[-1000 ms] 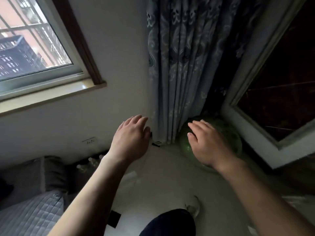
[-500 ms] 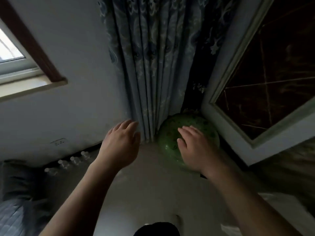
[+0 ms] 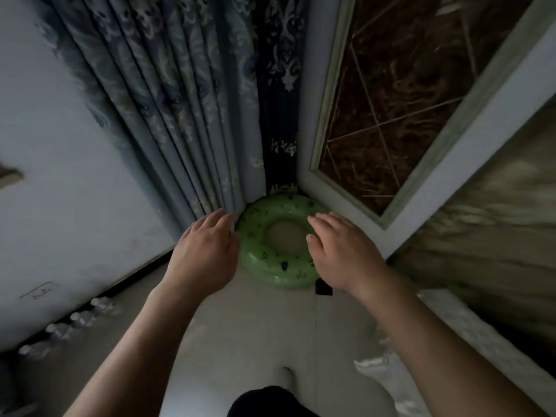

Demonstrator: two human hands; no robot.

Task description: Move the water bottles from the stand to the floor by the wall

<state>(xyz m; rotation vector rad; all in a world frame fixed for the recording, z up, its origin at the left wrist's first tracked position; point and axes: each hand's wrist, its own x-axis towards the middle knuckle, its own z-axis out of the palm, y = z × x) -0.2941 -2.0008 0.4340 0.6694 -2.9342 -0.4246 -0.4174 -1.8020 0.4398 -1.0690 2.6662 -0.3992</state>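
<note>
Several clear water bottles (image 3: 64, 326) stand in a row on the floor along the white wall at the lower left. My left hand (image 3: 204, 254) hovers palm down in the middle of the view, fingers apart, holding nothing. At about the same height my right hand (image 3: 340, 251) is spread the same way and holds nothing. Both hands are far to the right of the bottles. No stand is in view.
A green inflatable ring (image 3: 276, 242) lies on the floor in the corner, partly under my right hand. A patterned blue curtain (image 3: 186, 100) hangs behind it. A dark panelled door (image 3: 391, 94) in a white frame is at the right. A wall socket (image 3: 40, 291) sits low left.
The view has swung to the right: the window has left the frame, the corner and green ring are now central. Both hands stay spread and empty, now nearer the ring.
</note>
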